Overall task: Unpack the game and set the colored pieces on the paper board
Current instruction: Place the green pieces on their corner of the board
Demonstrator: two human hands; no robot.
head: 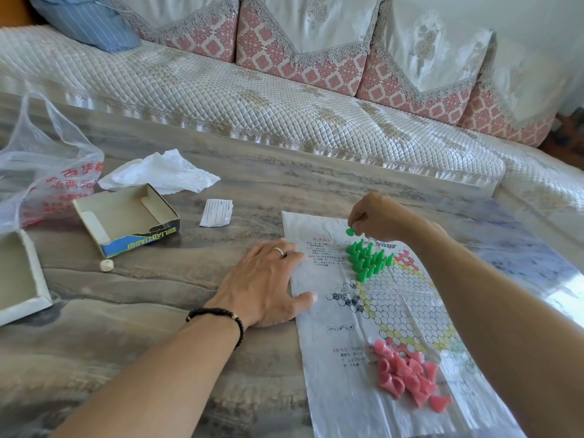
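The paper board (344, 358) lies unfolded on the marble table, printed with a star of circles. Several green pieces (368, 260) stand in a tight cluster on its far point. My right hand (377, 218) hovers just above them and pinches one green piece (350, 231) between its fingertips. A heap of pink pieces (407, 376) lies in a clear bag on the near part of the board. My left hand (264, 286) lies flat, fingers spread, pressing on the board's left edge. The empty game box tray (126, 219) sits to the left.
The box lid (19, 279) lies at the left edge. A small white die (106, 265) sits near the tray. A plastic shopping bag (47, 172), crumpled white plastic (161, 173) and a folded leaflet (217, 212) lie at the back left. A quilted sofa (252, 99) runs behind the table.
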